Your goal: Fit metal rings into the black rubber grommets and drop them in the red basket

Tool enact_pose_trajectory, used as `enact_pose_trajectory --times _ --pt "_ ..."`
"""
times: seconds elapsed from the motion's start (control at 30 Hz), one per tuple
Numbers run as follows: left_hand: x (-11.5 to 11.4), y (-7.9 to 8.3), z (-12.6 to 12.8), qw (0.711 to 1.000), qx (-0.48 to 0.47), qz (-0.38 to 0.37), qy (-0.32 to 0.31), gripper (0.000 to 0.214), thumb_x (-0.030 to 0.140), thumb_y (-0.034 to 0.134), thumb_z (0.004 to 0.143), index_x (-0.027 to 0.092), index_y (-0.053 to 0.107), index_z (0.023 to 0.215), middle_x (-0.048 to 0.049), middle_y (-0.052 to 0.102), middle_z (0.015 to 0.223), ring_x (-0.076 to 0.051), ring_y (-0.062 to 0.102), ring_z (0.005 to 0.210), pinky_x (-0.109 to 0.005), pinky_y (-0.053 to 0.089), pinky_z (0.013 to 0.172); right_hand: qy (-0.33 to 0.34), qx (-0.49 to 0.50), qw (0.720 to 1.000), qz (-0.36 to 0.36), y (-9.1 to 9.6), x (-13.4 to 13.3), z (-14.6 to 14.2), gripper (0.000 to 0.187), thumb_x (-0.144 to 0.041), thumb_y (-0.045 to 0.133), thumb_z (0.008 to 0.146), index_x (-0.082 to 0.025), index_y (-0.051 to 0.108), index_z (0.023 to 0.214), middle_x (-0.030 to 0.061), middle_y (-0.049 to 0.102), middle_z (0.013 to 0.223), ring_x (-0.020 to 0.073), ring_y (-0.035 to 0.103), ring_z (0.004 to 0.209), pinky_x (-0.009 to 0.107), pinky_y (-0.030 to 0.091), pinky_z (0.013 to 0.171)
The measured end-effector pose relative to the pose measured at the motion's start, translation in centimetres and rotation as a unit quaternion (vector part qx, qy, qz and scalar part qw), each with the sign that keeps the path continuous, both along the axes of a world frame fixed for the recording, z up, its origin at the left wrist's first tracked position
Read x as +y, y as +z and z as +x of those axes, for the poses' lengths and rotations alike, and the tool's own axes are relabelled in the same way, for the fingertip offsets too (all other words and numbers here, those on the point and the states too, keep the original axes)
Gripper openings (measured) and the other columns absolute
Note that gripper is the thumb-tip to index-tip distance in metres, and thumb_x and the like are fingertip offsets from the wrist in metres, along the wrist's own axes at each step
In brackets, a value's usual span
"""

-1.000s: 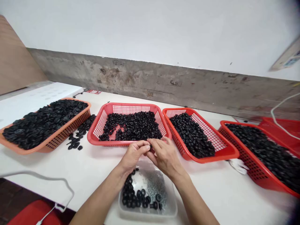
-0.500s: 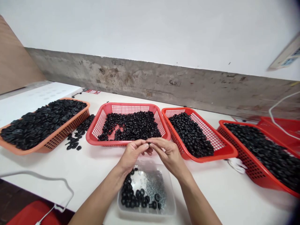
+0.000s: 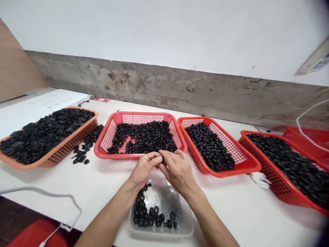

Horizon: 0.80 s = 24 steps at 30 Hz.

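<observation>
Left hand point(image 3: 144, 169) and right hand point(image 3: 178, 171) together, fingertips pinching a small black rubber grommet point(image 3: 162, 161), partly hidden, just off the near rim of a red mesh basket point(image 3: 138, 118), clear plastic tub point(image 3: 160, 235) of black grommets point(image 3: 144, 214) nearer, white table point(image 3: 226, 206) beneath

Left hand point(image 3: 144, 168) and right hand point(image 3: 178, 171) pinch a black rubber grommet point(image 3: 161, 159) above a clear plastic tub point(image 3: 161, 234) holding more grommets point(image 3: 141, 213) and metal bits point(image 3: 167, 200); red mesh basket point(image 3: 138, 117) just beyond, center frame.

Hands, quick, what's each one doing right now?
Left hand: closed on something small, mostly hidden.
Right hand: closed against the left; cannot tell if it holds anything.
</observation>
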<state>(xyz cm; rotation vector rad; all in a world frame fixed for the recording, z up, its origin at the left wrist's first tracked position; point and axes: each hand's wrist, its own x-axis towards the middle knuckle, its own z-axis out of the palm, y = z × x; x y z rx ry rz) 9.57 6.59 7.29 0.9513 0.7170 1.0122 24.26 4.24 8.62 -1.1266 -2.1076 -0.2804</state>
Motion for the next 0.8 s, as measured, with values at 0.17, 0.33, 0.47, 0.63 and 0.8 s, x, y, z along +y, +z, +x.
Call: enact_pose_trajectory --times 0.17,0.33,0.47,0.63,0.8 --pt "-0.1 0.0 -0.1 0.998 0.012 0.004 -0.058 0.030 0.043 0.073 0.079 0.015 0.075 0.091 -0.0013 0.064 0.075 -0.010 0.050 0.067 -0.021 0.038 0.063 -0.002 -0.011 1.000 0.029 0.1 0.2 0.6 0.021 -0.017 0.050 0.098 -0.012 0.054 0.118 0.0091 0.075 0.096 0.0187 0.069 0.080 0.039 0.041 0.088" --pt "-0.2 0.1 -0.1 0.996 0.028 0.046 -0.066 0.029 0.042 0.069 0.082 0.014 0.074 0.081 -0.0006 0.059 0.070 -0.010 0.045 0.064 -0.022 0.035 0.060 0.031 -0.025 0.999 0.031 0.1 0.5 0.7 0.021 -0.013 0.044 0.099 -0.012 0.051 0.119 0.0086 0.074 0.091 0.0179 0.068 0.074 0.039 0.045 0.084" --pt "-0.2 0.0 0.0 0.996 0.038 0.066 -0.046 0.030 0.042 0.069 0.081 0.014 0.071 0.074 0.0003 0.056 0.067 -0.011 0.044 0.065 -0.023 0.035 0.062 0.060 -0.021 0.997 0.039 -0.2 0.8 0.6 0.021 -0.012 0.042 0.099 -0.014 0.050 0.118 0.0088 0.073 0.093 0.0182 0.068 0.077 0.037 0.048 0.082" --pt "-0.4 0.2 0.0 0.995 0.050 0.074 -0.042 0.030 0.042 0.068 0.083 0.015 0.068 0.070 0.0002 0.054 0.066 -0.014 0.046 0.067 -0.026 0.038 0.069 0.080 -0.014 0.996 0.035 -0.9 1.0 0.8 0.020 -0.017 0.044 0.100 -0.015 0.051 0.118 0.0076 0.073 0.089 0.0184 0.068 0.075 0.039 0.049 0.086" --pt "-0.6 0.3 0.0 0.994 0.060 0.087 -0.029 0.028 0.038 0.068 0.085 0.016 0.067 0.069 0.0009 0.056 0.067 -0.013 0.047 0.067 -0.026 0.038 0.071 0.081 -0.016 0.996 0.032 -0.9 0.8 0.7 0.024 -0.016 0.045 0.100 -0.014 0.050 0.123 0.0101 0.074 0.100 0.0188 0.070 0.086 0.039 0.047 0.092"
